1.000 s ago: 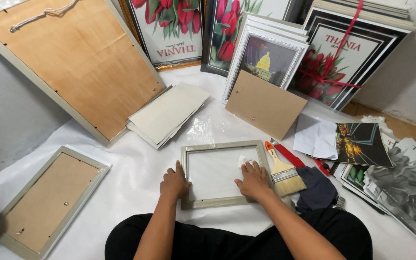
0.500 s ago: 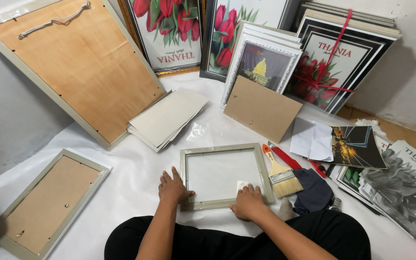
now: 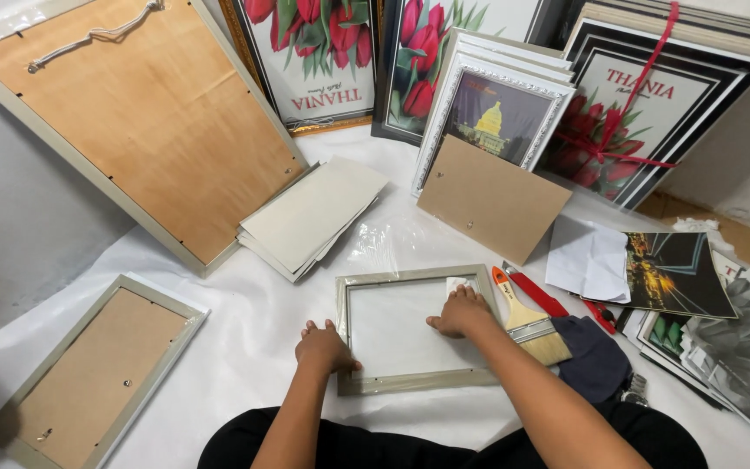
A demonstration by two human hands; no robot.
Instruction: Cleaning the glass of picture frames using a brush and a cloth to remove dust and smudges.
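- White sheeting covers the floor, with framed prints leaning on the wall beyond the hands.
- Left hand rests on the left edge of the small grey frame, fingers curled over its rail.
- Right hand presses down inside the frame's upper right corner, fingers bunched on a white cloth.
- Just right of that hand lies a paintbrush; a brown backing board leans beyond it.

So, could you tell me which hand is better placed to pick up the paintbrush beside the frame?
The right hand: it rests on the frame's upper right corner, close beside the paintbrush. The left hand grips the opposite left edge.
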